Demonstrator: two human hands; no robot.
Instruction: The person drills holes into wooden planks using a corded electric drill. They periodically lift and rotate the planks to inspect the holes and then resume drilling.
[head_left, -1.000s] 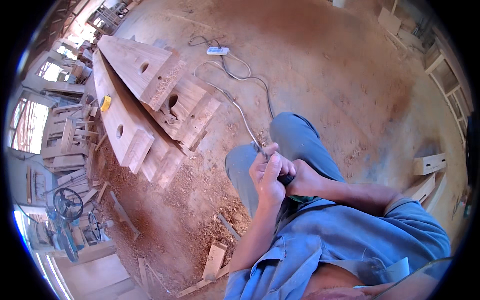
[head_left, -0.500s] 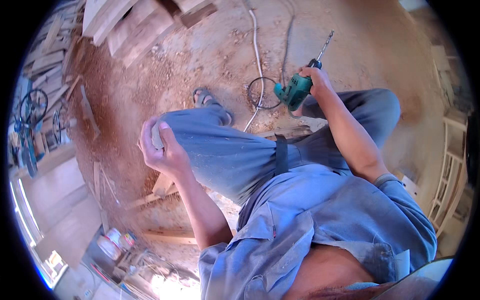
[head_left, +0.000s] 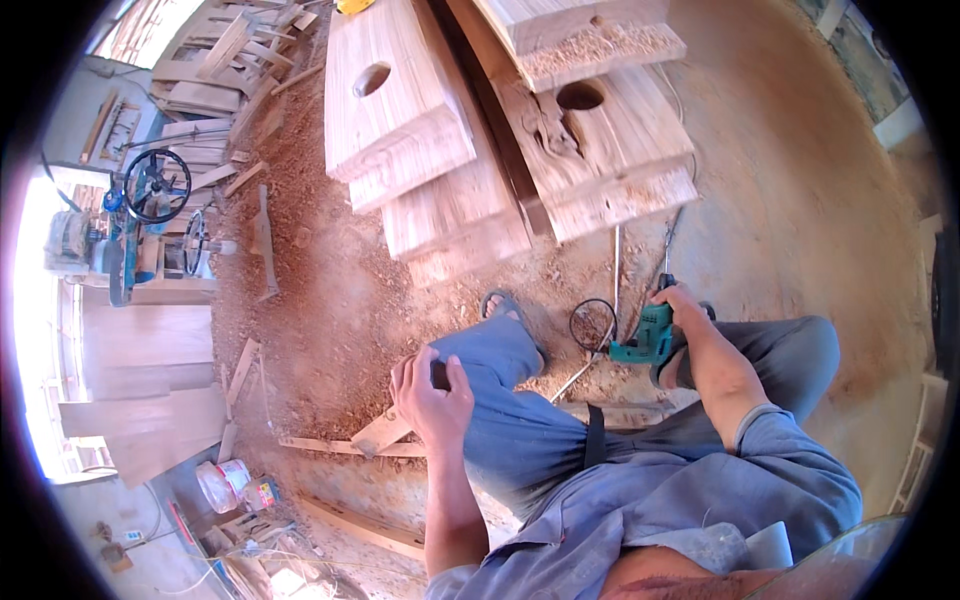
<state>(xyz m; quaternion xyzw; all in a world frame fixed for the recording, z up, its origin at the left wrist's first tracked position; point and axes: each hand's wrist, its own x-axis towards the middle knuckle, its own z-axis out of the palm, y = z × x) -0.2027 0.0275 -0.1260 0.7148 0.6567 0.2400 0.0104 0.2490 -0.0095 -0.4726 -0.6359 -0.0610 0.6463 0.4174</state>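
My right hand (head_left: 682,303) grips a green corded power drill (head_left: 648,338) beside my right knee. Its long metal bit (head_left: 668,258) points away from me, toward the stacked boards. Over my left knee, my left hand (head_left: 432,398) is raised with fingers curled and thumb facing them. Something small and dark shows between them; its kind is unclear. Ahead are thick stacked wooden planks. The left plank (head_left: 400,110) has an oval hole, while the right plank (head_left: 610,135) has a round hole and a rough, broken knot. Wood shavings (head_left: 605,52) lie on the upper right board.
A blue machine with a black handwheel (head_left: 157,186) stands at the left. Scrap wood (head_left: 205,95) is heaped at the far left. Offcuts (head_left: 375,437) and sawdust cover the floor near my left leg. The drill's black cable loop (head_left: 592,322) and a pale hose (head_left: 580,375) lie near my feet.
My view has swung up and left, bringing more of the stacked planks in. Both hands sit lower and farther right in the picture. The drill remains in my right hand.
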